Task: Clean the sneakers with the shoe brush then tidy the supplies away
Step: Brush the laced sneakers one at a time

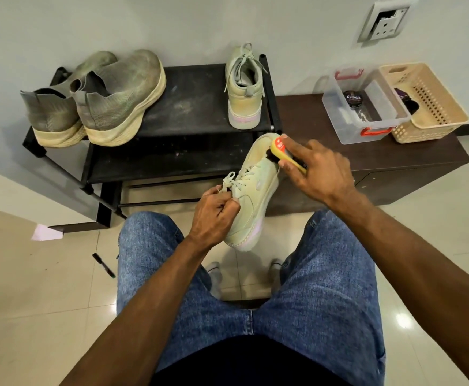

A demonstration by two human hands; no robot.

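My left hand [213, 217] grips a pale green sneaker [258, 185] by its heel and collar, holding it above my knees with the toe pointing away. My right hand [318, 169] holds a yellow shoe brush [279, 147] with dark bristles, pressed against the sneaker's toe. The matching pale green sneaker [245, 87] stands on the black shoe rack [194, 104], heel toward me. A pair of dusty grey knit sneakers [108, 98] sits on the rack's left side.
A dark brown cabinet [394, 162] to the right carries a clear plastic box [366, 107] with a polish tin and a beige basket [433, 107]. A black marker [103, 265] and a paper scrap [45, 232] lie on the tiled floor. A wall socket [386, 20] is above.
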